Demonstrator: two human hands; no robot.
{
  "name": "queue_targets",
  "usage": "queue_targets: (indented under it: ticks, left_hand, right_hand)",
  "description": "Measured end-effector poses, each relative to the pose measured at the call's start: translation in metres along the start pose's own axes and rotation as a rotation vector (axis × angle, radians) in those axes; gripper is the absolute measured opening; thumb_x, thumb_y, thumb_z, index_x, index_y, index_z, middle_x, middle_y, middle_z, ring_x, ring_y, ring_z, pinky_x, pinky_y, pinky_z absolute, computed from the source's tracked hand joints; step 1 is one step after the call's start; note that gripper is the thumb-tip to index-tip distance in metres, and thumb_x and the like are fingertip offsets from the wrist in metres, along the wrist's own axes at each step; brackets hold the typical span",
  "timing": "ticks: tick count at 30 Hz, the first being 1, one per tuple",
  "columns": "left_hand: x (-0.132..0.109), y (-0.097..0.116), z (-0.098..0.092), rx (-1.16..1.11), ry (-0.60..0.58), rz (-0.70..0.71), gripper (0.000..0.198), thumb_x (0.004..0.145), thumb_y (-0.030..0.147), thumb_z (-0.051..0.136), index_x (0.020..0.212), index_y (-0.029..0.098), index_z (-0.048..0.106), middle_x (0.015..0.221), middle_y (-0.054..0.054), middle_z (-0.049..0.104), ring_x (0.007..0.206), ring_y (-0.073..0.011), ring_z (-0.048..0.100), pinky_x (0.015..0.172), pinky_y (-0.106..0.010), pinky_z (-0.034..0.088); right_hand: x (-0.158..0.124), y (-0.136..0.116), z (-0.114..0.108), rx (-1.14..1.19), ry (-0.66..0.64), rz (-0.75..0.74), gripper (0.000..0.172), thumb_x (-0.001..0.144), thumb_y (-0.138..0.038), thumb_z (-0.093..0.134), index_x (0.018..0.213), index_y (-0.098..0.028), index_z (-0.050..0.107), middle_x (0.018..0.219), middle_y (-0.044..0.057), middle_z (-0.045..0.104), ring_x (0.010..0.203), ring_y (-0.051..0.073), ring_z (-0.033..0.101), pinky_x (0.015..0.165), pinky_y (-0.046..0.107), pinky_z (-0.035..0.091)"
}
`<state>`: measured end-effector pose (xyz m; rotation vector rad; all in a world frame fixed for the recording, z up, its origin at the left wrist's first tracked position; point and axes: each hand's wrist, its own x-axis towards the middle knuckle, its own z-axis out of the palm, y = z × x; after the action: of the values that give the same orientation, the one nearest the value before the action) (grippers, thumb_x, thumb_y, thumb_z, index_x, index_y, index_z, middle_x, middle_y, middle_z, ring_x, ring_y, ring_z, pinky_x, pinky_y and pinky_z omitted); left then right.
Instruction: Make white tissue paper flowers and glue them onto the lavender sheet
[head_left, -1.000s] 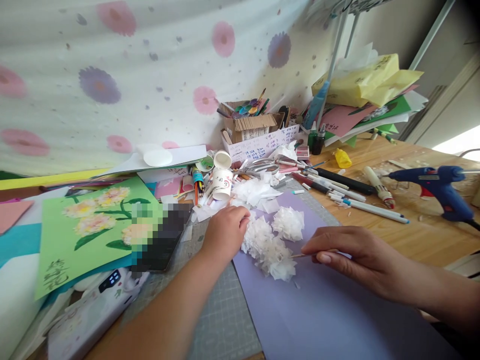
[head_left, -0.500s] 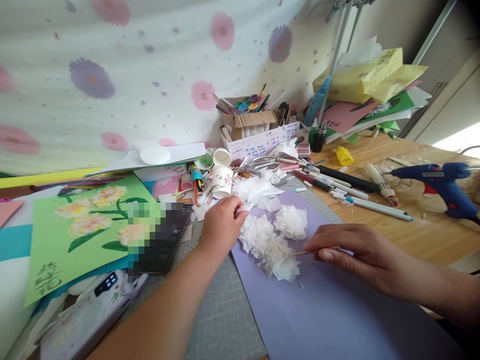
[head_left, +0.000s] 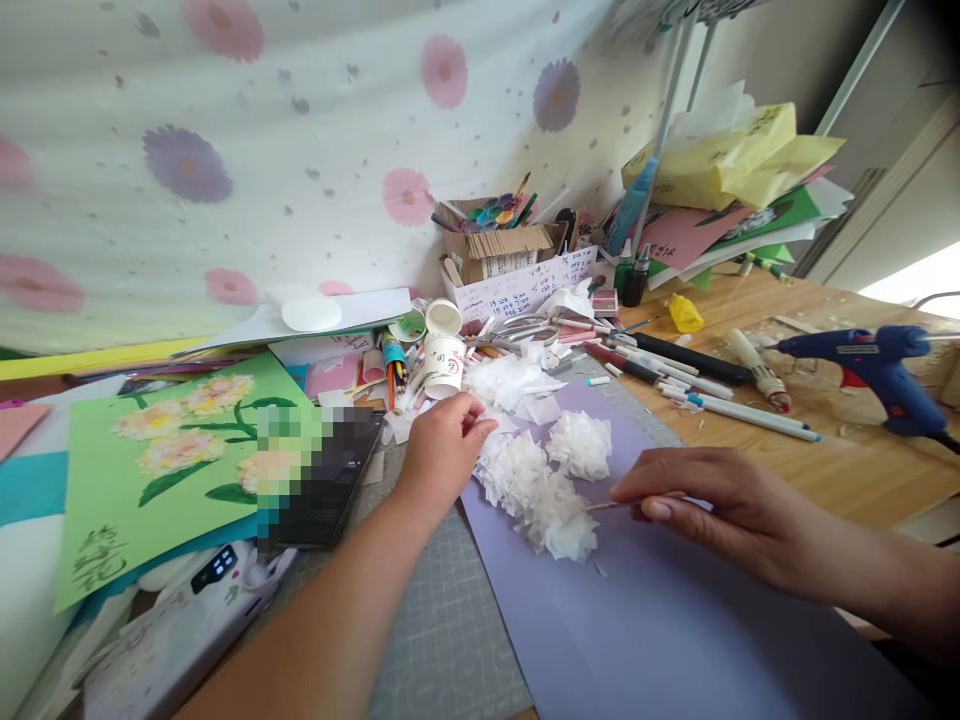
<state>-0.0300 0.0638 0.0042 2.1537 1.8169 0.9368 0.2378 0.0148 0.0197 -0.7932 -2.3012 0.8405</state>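
Observation:
Between the fingers of my right hand (head_left: 712,505) is a thin wooden stick (head_left: 602,506), its tip against the edge of a white ruffled paper flower (head_left: 559,515). That flower lies on a purple sheet (head_left: 637,620) beside two more ruffled white flowers, one at the upper left (head_left: 514,465) and one at the upper right (head_left: 581,445). My left hand (head_left: 446,445) is closed in a pinch at the near edge of a pile of white tissue paper (head_left: 517,380); a piece of tissue appears to be at its fingertips, partly hidden by them.
A grey cutting mat (head_left: 442,620) lies under the purple sheet. To the left are a phone (head_left: 337,490), a green flower picture (head_left: 187,450) and a white power bank (head_left: 187,630). Paper cups (head_left: 444,365) stand behind; pens (head_left: 750,410) and a blue glue gun (head_left: 885,370) lie right.
The view has shifted very slightly. Both hands hold nearly the same places, with the stick still touching the flower and the left hand still at the tissue pile.

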Motion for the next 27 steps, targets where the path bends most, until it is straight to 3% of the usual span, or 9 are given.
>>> queue_targets:
  ticks: [14, 27]
  left_hand:
    - [-0.002, 0.0, 0.003, -0.245, 0.042, -0.019, 0.007, 0.074, 0.016, 0.06, 0.079, 0.019, 0.063, 0.073, 0.0, 0.068, 0.065, -0.0139, 0.065, 0.063, -0.023, 0.051]
    - [-0.004, 0.002, 0.001, -0.376, 0.04, -0.05, 0.005, 0.076, 0.023, 0.057, 0.077, 0.02, 0.061, 0.071, 0.0, 0.063, 0.063, -0.0155, 0.063, 0.06, -0.026, 0.048]
  right_hand:
    - [-0.002, -0.002, -0.001, 0.018, 0.011, 0.006, 0.019, 0.091, -0.017, 0.049, 0.103, -0.02, 0.063, 0.087, 0.002, 0.068, 0.078, 0.011, 0.063, 0.07, 0.02, 0.048]
    - [-0.008, -0.004, 0.0, 0.005, 0.022, 0.023, 0.02, 0.091, -0.017, 0.049, 0.104, -0.021, 0.063, 0.09, 0.002, 0.068, 0.08, 0.011, 0.063, 0.072, 0.02, 0.048]
